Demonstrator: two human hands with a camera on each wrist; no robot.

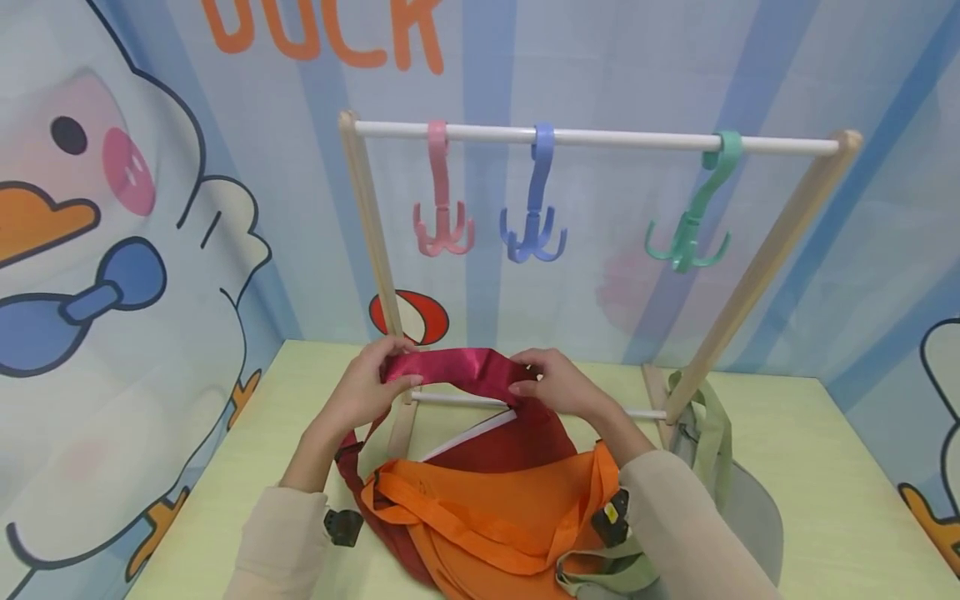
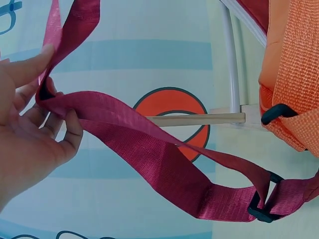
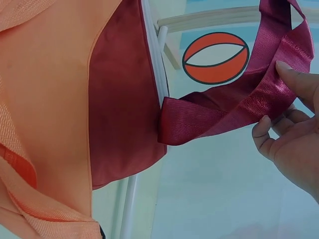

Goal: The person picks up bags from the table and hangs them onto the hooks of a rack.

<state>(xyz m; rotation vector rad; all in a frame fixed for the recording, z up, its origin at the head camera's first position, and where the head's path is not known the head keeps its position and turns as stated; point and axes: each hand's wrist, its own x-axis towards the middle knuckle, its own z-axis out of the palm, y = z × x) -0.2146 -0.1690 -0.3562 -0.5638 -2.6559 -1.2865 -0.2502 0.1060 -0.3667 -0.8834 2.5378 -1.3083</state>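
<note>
A dark red bag (image 1: 510,446) with a white zip edge lies partly under an orange bag (image 1: 495,500). Its crimson strap (image 1: 468,371) is raised above the table between both hands. My left hand (image 1: 367,383) pinches the strap's left end, thumb against fingers; in the left wrist view the webbing (image 2: 149,154) drops to a black buckle (image 2: 264,199). With thumb and fingers my right hand (image 1: 558,383) grips the strap's other end. In the right wrist view that hand (image 3: 294,134) holds the folded webbing (image 3: 224,107) beside the dark red bag (image 3: 124,99).
A wooden rack with a white top rail (image 1: 622,137) stands behind the bags. Pink (image 1: 442,225), blue (image 1: 534,225) and green (image 1: 688,233) multi-prong hooks hang from it. A grey bag (image 1: 750,508) with green straps lies at the right, beside the rack's leg.
</note>
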